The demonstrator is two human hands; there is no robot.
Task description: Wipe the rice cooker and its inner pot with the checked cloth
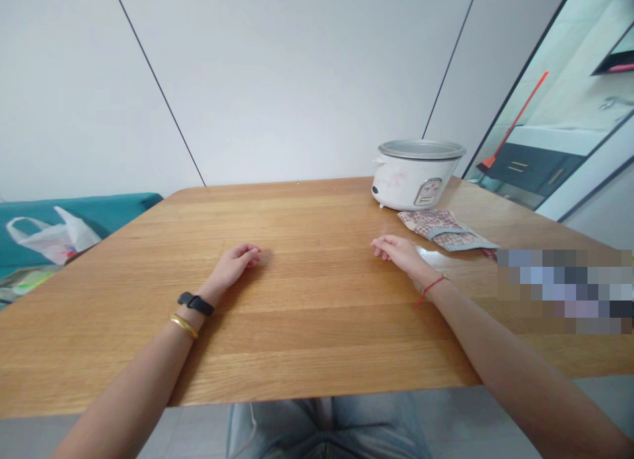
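My left hand point(235, 263) rests on the wooden table point(307, 300), fingers loosely curled under, with nothing in it. A black band and a gold bangle sit on that wrist. My right hand point(399, 252) lies flat on the table, fingers stretched out and holding nothing, a red string round its wrist. It is just left of a patterned cloth mitt point(443, 229). Behind the mitt stands a white rice cooker point(415, 175) with a metal rim and no lid.
A white wall runs behind the table. A teal seat with a white plastic bag point(52, 238) is at the left. At the right, a glass door shows a broom with an orange handle point(515, 119). A blurred patch covers part of the table's right side.
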